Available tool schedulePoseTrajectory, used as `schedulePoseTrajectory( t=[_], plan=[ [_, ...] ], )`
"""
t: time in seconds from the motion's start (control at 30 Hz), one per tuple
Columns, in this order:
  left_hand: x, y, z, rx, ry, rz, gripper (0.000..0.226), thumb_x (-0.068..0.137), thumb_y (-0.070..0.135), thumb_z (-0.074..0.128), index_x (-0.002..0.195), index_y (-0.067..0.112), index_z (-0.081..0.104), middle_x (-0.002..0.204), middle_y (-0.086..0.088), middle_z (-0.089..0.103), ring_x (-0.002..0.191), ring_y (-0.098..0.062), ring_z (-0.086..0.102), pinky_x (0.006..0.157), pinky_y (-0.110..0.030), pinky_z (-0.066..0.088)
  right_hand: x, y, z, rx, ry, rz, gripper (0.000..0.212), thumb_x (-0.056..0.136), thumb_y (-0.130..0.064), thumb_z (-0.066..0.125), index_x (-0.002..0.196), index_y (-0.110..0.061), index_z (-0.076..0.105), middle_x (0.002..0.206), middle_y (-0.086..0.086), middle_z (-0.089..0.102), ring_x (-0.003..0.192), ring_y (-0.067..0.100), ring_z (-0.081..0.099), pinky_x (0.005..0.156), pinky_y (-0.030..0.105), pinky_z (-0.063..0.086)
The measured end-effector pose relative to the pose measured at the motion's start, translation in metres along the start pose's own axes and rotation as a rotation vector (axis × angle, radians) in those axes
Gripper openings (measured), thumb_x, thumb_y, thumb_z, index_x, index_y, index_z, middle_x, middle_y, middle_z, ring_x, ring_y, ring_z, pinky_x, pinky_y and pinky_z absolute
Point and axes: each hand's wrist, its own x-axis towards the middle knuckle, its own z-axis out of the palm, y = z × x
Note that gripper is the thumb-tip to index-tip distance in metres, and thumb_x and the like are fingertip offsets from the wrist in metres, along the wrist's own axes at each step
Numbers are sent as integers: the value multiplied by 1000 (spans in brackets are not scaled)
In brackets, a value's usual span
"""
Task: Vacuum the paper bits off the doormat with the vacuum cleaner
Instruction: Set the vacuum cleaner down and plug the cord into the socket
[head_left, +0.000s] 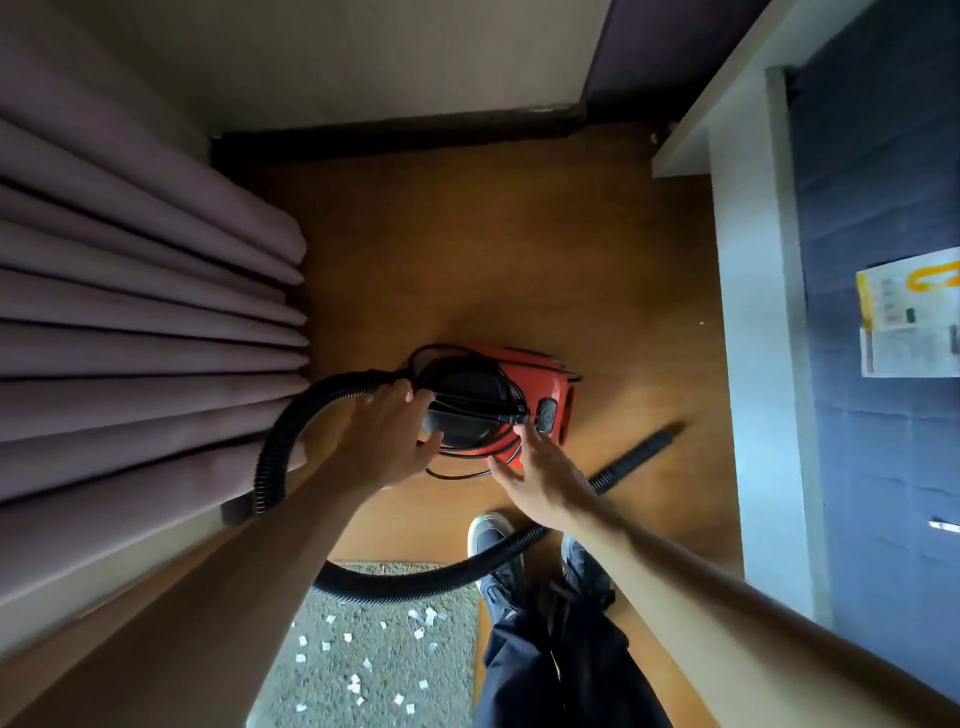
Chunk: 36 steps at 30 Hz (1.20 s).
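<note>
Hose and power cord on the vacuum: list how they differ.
The hose is thick and ribbed; the power cord is thin and smooth. The hose sweeps in a wide loop over the floor and across the doormat; the cord is wound in tight loops around the vacuum cleaner. Both are black.

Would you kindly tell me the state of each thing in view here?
vacuum cleaner: on the floor, cord wound round it
doormat: strewn with paper bits
hose: attached, looping over the doormat's edge
left hand: open, touching the vacuum cleaner
right hand: open, fingertips at the cord
</note>
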Motion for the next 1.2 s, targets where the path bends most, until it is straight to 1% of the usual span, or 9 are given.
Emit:
schedulePoseTrajectory(
  t=[0.07, 0.17, 0.37, 0.53, 0.67, 0.8, 0.87, 1.03, 1.2],
  plan=[
    [8, -3, 12, -10, 7, 14, 56, 91, 46, 58, 138, 17, 52, 127, -10, 58, 113, -26, 58, 86, -37, 51, 11, -6, 12, 224, 97, 97, 44, 98, -40, 53, 128, -9, 48, 121, 7, 60, 114, 25, 59, 88, 26, 50],
    [15, -5, 25, 12, 11, 52, 53, 90, 41, 62, 136, 14, 55, 126, -12, 58, 109, -29, 60, 81, -39, 53, 27, -19, 23, 697, 201, 388, 31, 98, -36, 53, 103, -6, 60, 83, 0, 59, 88, 25, 65, 72, 39, 60],
    [22, -10, 41, 75, 9, 78, 48, 94, 37, 58, 136, 15, 52, 126, -8, 59, 111, -25, 58, 85, -35, 52, 68, -33, 35, 1357, 333, 754, 39, 96, -38, 58, 122, -9, 53, 115, 11, 63, 102, 27, 65, 53, 26, 54],
    [26, -14, 46, 97, 40, 106, 37, 90, 26, 63, 124, 13, 57, 107, -9, 66, 94, -27, 62, 69, -36, 51, 86, -28, 44, 1343, 361, 724, 43, 99, -29, 46, 133, -2, 50, 132, 22, 58, 119, 39, 58, 98, 48, 51],
    [25, -14, 49, 118, 75, 108, 32, 87, 20, 66, 118, 13, 61, 99, -12, 64, 86, -27, 62, 63, -34, 49, 79, -35, 38, 1100, 642, 852, 37, 93, -30, 56, 117, -3, 62, 110, 12, 68, 103, 34, 64, 92, 45, 54],
    [25, -9, 47, 114, 117, 97, 32, 84, 18, 70, 115, 10, 62, 99, -16, 62, 87, -29, 61, 60, -34, 49, 69, -48, 29, 1028, 761, 639, 23, 93, -27, 54, 78, -11, 62, 72, 1, 64, 82, 26, 68, 83, 42, 55],
    [25, -7, 44, 82, 144, 94, 34, 81, 14, 74, 113, 7, 63, 96, -17, 61, 84, -31, 62, 57, -34, 49, 67, -54, 25, 1048, 801, 517, 24, 92, -29, 54, 69, -22, 55, 75, 6, 70, 76, 26, 70, 79, 45, 57],
    [34, 0, 37, -171, 257, 89, 31, 84, 4, 71, 113, 2, 61, 101, -17, 63, 92, -34, 61, 68, -39, 51, 65, -66, 5, 1032, 824, 273, 16, 96, -34, 55, 84, -22, 55, 86, 4, 71, 81, 19, 70, 81, 42, 57],
    [50, 5, 20, -359, 305, 76, 5, 93, 4, 59, 98, 5, 58, 81, -6, 58, 71, -17, 48, 61, -31, 36, 66, -76, -29, 961, 835, 46, 22, 97, -35, 54, 90, -14, 58, 82, 1, 69, 76, 18, 69, 76, 43, 58]
  ],
)
